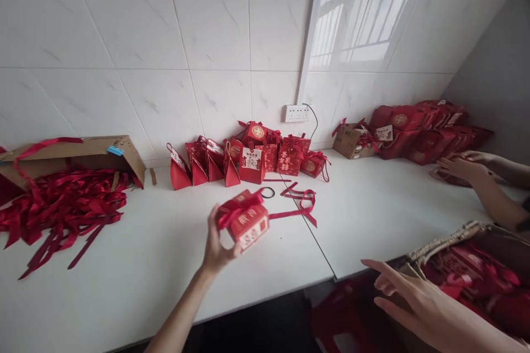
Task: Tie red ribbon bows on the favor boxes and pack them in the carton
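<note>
My left hand [215,245] grips a small red gift box [250,225] with a ribbon bow on top, tilted above the white table. Its fingers lie along the far left side and the thumb along the near one. At the lower right my right hand [409,300] is empty, with the index finger stretched out and the thumb apart. Beyond it is an open bag [439,245] with a rope-like rim, holding several red boxes with bows. Loose red ribbon pieces [306,207] and a black ring [268,193] lie on the table past the held box.
Several red gift boxes [215,162] line the wall. A cardboard box [132,157] spills red ribbons [70,204] at the left. A small carton [348,140] and piled red packages [414,127] stand back right, where another person's hands [467,165] work. A power socket [296,113] is on the wall.
</note>
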A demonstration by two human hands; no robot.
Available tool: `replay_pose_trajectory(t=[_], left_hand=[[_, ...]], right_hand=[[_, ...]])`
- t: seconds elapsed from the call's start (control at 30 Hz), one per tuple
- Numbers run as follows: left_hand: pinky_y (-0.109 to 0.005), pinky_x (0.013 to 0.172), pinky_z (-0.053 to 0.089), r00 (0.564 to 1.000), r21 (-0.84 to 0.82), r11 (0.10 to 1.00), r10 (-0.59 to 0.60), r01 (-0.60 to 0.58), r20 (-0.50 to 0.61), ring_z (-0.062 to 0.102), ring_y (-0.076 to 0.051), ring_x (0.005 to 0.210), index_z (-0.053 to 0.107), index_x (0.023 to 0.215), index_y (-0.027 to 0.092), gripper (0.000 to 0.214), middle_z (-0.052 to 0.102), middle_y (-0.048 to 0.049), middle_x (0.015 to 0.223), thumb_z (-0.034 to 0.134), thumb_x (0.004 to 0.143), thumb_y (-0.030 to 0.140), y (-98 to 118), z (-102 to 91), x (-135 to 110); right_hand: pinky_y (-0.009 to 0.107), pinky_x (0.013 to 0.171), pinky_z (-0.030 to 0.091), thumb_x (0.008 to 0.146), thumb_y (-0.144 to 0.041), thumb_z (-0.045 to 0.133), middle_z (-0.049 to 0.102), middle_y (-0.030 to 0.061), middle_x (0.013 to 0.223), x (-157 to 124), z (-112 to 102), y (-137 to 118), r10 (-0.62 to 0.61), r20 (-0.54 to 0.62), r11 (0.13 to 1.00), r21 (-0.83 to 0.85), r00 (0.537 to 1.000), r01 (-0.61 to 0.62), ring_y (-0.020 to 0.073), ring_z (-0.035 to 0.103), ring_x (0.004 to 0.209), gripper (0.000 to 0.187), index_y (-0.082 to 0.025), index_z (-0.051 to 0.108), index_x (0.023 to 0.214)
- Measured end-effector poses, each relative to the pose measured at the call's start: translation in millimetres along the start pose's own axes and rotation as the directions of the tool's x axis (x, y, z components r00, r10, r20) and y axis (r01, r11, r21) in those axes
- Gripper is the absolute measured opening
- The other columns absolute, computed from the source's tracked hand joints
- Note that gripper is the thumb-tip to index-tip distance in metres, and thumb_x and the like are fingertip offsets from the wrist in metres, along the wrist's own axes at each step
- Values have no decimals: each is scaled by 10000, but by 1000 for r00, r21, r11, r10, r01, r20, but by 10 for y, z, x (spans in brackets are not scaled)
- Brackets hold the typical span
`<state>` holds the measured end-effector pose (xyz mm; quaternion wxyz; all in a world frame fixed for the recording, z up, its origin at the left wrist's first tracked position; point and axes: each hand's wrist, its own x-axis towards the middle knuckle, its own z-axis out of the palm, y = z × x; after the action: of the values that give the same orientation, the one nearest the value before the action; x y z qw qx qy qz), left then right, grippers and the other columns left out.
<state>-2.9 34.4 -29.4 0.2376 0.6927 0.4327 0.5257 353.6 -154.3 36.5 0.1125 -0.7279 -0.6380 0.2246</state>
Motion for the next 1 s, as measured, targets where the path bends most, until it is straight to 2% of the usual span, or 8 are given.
replay_pose_trajectory(t=[0.07,0.2,0.33,0.43,0.57,0.73,0.9,1.0], left_hand=[[-461,902,500,995,94,995,5,-14,97,550,-321,1105,224,1347,182,880,506,-156,1235,640,628,472,159,230,-253],[-503,847,500,1000,303,953,-8,1,21,539,-346,1105,270,1318,88,748,497,-222,1194,607,739,422,485,692,-798],[-363,725,524,958,157,976,107,-152,265,626,-209,822,522,1075,197,266,614,-72,948,514,843,326,792,695,-1053],[-288,667,498,968,28,989,139,-148,211,580,-157,698,557,821,215,120,580,-20,765,462,859,276,874,523,-819],[-329,766,503,979,10,993,-114,114,168,591,-199,897,560,914,211,229,592,-58,952,473,838,409,841,548,-233],[-409,967,427,882,-20,972,-204,234,424,542,-249,1115,583,1015,200,350,582,-92,1142,518,789,459,744,878,161],[-341,876,490,731,-154,909,-201,388,652,602,-224,1033,558,1069,218,371,628,-61,1112,542,778,449,630,849,249],[-302,827,487,757,-52,919,-289,391,585,592,-223,1036,572,1052,221,392,632,-54,1100,558,767,490,601,665,229]], right_hand=[[430,860,500,800,-488,459,699,78,1008,-70,32,-165,-4,98,1000,-3,995,4,292,654,946,506,-299,516,1266],[439,940,444,805,-391,501,627,113,1183,-130,199,-519,-14,199,1000,-4,980,15,305,605,1060,546,-238,462,1328],[420,920,461,813,-394,542,558,124,1255,-41,418,-702,9,35,989,146,999,-14,281,596,1065,574,-221,410,1343],[359,819,512,873,-436,459,585,93,1185,157,489,-689,28,-230,942,331,973,51,224,614,1001,393,-238,495,1210],[308,706,504,878,-492,393,639,86,976,555,477,-602,80,-437,887,441,896,136,193,621,848,354,-190,572,924],[278,544,417,865,-571,350,544,-3,595,900,501,-583,142,-382,882,467,913,58,152,512,565,432,-206,466,664],[247,496,368,860,-553,412,497,-29,552,670,558,-671,135,-325,888,459,936,31,128,453,516,398,-213,431,655],[251,489,382,875,-460,460,529,-15,582,348,594,-767,106,-376,940,339,921,30,129,467,504,311,-215,479,684]])
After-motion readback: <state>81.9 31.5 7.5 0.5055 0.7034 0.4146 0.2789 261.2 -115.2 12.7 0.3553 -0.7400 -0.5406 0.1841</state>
